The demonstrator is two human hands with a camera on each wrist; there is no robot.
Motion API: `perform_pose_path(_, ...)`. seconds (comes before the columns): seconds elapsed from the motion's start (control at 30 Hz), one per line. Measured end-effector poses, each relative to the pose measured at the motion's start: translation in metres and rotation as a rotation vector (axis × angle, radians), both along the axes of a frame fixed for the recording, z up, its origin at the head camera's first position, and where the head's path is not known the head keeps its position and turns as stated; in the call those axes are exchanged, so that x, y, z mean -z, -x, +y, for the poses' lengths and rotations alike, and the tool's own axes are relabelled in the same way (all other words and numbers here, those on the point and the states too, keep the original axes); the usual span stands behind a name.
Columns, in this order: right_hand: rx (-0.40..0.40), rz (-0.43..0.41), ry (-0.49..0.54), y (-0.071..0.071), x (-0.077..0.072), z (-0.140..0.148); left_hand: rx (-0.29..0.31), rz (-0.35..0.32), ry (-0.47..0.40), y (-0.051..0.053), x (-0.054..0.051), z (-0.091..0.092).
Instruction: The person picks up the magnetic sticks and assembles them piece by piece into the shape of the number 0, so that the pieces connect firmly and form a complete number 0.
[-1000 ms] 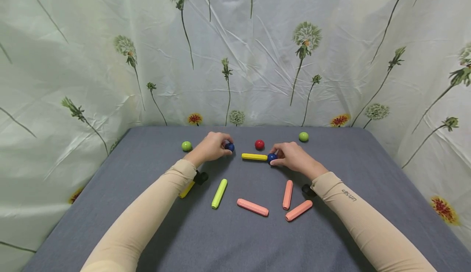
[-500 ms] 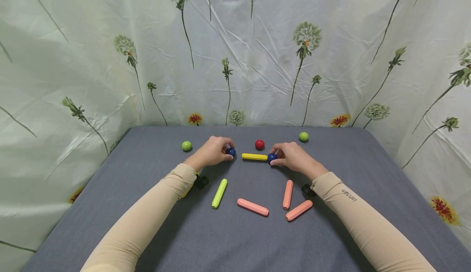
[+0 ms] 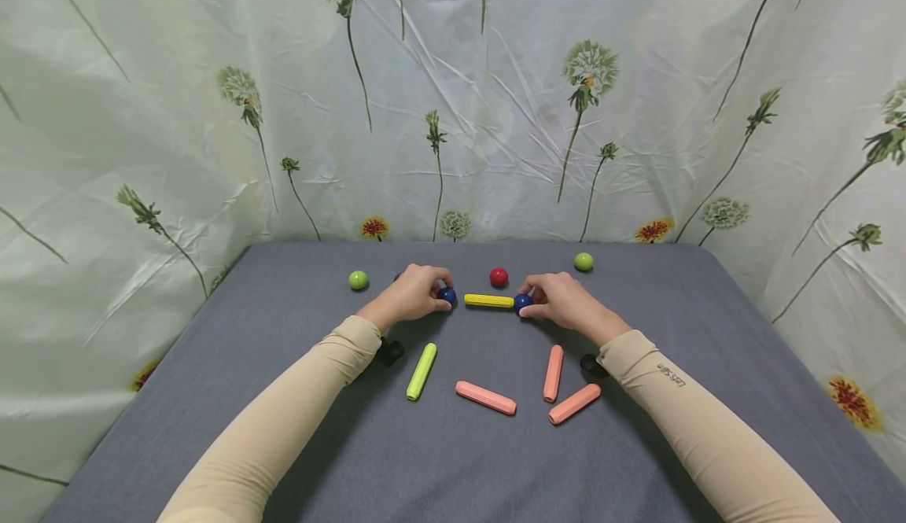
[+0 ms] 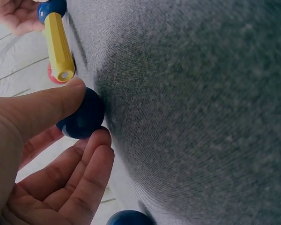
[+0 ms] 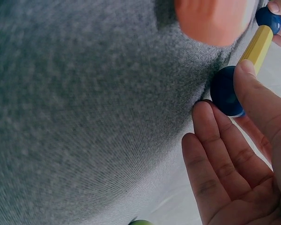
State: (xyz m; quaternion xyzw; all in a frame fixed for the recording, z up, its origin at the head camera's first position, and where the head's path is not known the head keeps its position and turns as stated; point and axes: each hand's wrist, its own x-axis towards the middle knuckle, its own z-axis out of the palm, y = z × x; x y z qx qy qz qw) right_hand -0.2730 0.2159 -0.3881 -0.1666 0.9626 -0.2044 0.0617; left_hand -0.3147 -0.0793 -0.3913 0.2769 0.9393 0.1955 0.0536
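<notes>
My left hand [image 3: 416,293] pinches a blue ball [image 3: 447,295] between thumb and fingers, just left of a yellow ribbed rod [image 3: 488,301]. In the left wrist view, a small gap lies between this ball [image 4: 86,117] and the rod's near end, which has a hole [image 4: 64,74] in it. At the rod's other end sits a second blue ball [image 3: 523,303], in contact with it. My right hand [image 3: 565,301] pinches that ball with thumb and fingertips, while its other fingers stretch out in the right wrist view.
Behind the rod lies a red ball [image 3: 499,277], with green balls [image 3: 358,280] to both sides. Another blue ball [image 4: 130,218] is near my left hand. Nearer to me lie a lime rod [image 3: 421,372] and three salmon rods [image 3: 485,398] on the grey cloth [image 3: 453,468].
My left hand has brought its blue ball nearer to me and slightly right, to the yellow rod's left end. My right hand keeps its place on the other ball.
</notes>
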Motion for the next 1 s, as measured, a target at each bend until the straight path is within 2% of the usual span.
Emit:
perform_pose_path(0.77,-0.004,0.011,-0.007,0.001,0.001,0.000,0.039,-0.022,-0.019,-0.003,0.001,0.010)
perform_pose_path(1.0,-0.003,0.007,-0.005,0.000,0.001,0.000,0.027,-0.031,-0.012,-0.004,0.001,0.011)
